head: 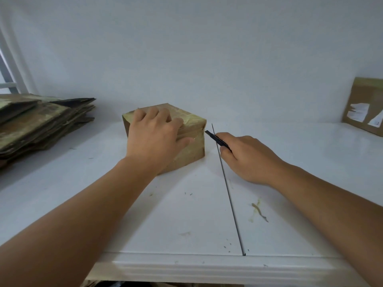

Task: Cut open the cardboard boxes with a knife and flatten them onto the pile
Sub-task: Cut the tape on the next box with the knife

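Observation:
A small brown cardboard box [192,129] wrapped in glossy tape stands closed on the white table [186,220]. My left hand [154,134] lies on top of it, fingers spread flat over the lid and thumb against the front face. My right hand [246,157] grips a dark utility knife [217,139] just right of the box. The blade tip points at the box's upper right corner, a small gap away. The pile of flattened cardboard [39,123] lies at the far left of the table.
Another cardboard box [366,104] with torn white labels leans against the wall at the far right. A thin seam [230,199] runs across the tabletop from the box toward the front edge. Small scraps and stains dot the surface.

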